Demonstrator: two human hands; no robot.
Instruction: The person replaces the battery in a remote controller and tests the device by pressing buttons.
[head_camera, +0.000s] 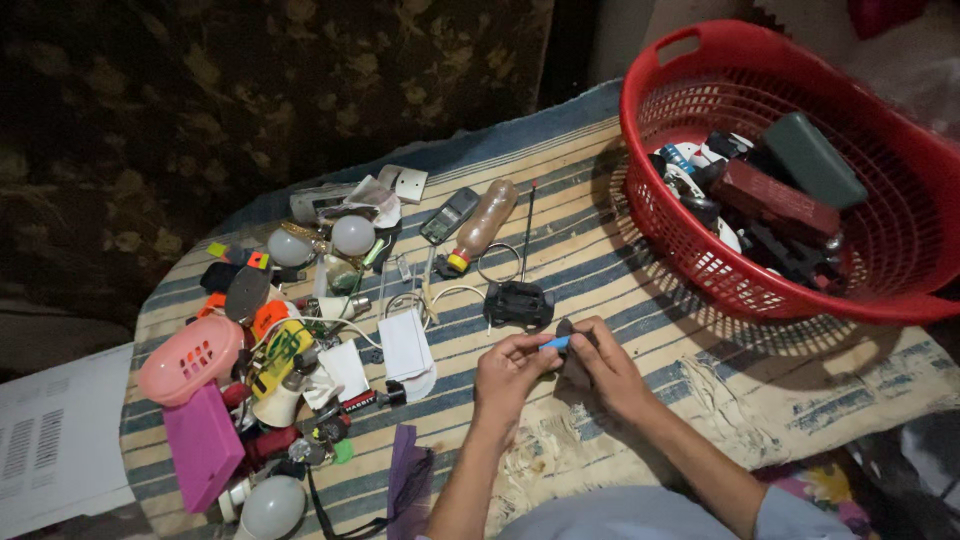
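My left hand and my right hand meet over the striped mat. Together they pinch a small blue piece between the fingertips. The right hand also closes around a small dark object, mostly hidden by the fingers. Just beyond the hands lies a black boxy device with a thin antenna rod pointing away.
A red plastic basket with dark gadgets stands at the right. A pile of small electronics, white bulbs, a pink basket, a pink block, a white adapter and a brown bottle covers the left of the mat.
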